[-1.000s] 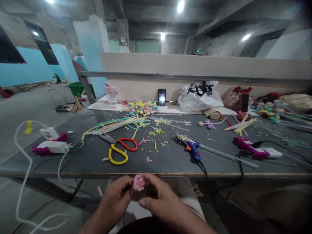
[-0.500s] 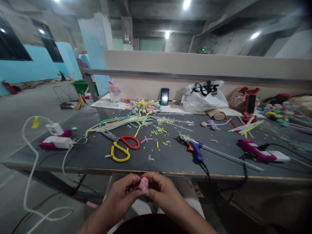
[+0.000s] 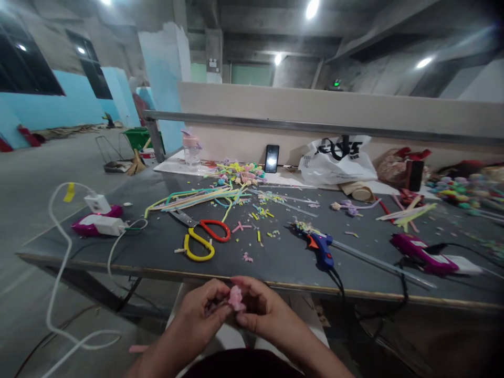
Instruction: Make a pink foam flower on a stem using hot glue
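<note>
- Both hands sit slightly right of and lower than a second ago; table contents unmoved.
- Left hand point(image 3: 199, 315) and right hand point(image 3: 262, 312) pinch small fuzzy pink pompom point(image 3: 236, 298) between fingertips, bottom centre.
- Red-and-yellow-handled scissors point(image 3: 202, 239) and blue plastic glue gun point(image 3: 321, 247) lie on grey table point(image 3: 157, 252) above.

Hands below the near edge of the desk point(image 3: 118, 252), left hand point(image 3: 200, 315) and right hand point(image 3: 263, 312) touching, a fluffy piece point(image 3: 236, 298) between their fingertips. On the desk just beyond: scissors point(image 3: 200, 236) left of centre, glue gun point(image 3: 321, 247) right of centre. Bundle of long stems point(image 3: 197, 197) behind the scissors. Phone point(image 3: 271, 158) upright at the back wall, plastic bag point(image 3: 336, 160) to its right, bottle point(image 3: 191, 152) to its left. 2nd glue gun point(image 3: 417, 247) far right; charger block point(image 3: 98, 203) far left.
</note>
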Demonstrator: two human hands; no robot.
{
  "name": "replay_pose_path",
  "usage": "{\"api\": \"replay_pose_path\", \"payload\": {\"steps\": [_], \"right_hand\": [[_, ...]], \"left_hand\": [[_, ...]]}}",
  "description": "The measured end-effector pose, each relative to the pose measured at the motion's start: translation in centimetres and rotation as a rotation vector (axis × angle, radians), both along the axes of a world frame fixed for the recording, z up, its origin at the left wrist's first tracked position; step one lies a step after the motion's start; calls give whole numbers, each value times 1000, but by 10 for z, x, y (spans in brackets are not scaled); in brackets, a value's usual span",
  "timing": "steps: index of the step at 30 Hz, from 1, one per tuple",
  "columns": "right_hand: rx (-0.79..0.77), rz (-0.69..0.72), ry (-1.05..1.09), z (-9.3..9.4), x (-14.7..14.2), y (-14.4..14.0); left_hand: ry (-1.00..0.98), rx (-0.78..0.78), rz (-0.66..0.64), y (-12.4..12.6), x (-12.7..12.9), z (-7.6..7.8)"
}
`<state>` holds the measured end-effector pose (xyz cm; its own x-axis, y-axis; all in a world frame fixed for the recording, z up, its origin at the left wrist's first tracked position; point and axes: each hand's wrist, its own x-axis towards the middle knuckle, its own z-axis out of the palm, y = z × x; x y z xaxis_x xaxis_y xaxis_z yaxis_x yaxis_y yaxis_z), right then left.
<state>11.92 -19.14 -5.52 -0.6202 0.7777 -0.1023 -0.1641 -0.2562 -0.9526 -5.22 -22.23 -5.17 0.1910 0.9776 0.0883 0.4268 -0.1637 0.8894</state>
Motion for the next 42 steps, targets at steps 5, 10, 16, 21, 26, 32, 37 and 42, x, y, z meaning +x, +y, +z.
{"api": "replay_pose_path", "payload": {"steps": [5, 10, 16, 21, 26, 32, 37, 42], "right_hand": [[-96, -7, 88, 1, 1, 1], [-75, -37, 112, -2, 5, 3], [-55, -36, 115, -4, 5, 1], [-18, -66, 98, -4, 4, -1], [63, -105, -2, 0, 2, -3], [167, -142, -77, 7, 4, -6], [91, -122, 97, 9, 1, -6], [139, -163, 36, 9, -4, -3]], "left_hand": [[-38, 18, -38, -2, 1, 12], [14, 2, -28, -5, -3, 21], [99, 166, -24, -5, -1, 14], [214, 301, -44, -5, 2, 11], [306, 330, -94, -5, 1, 9], [-79, 65, 23, -2, 6, 4], [-773, -449, 83, 0, 22, 5], [-835, -598, 24, -2, 30, 8]]}}
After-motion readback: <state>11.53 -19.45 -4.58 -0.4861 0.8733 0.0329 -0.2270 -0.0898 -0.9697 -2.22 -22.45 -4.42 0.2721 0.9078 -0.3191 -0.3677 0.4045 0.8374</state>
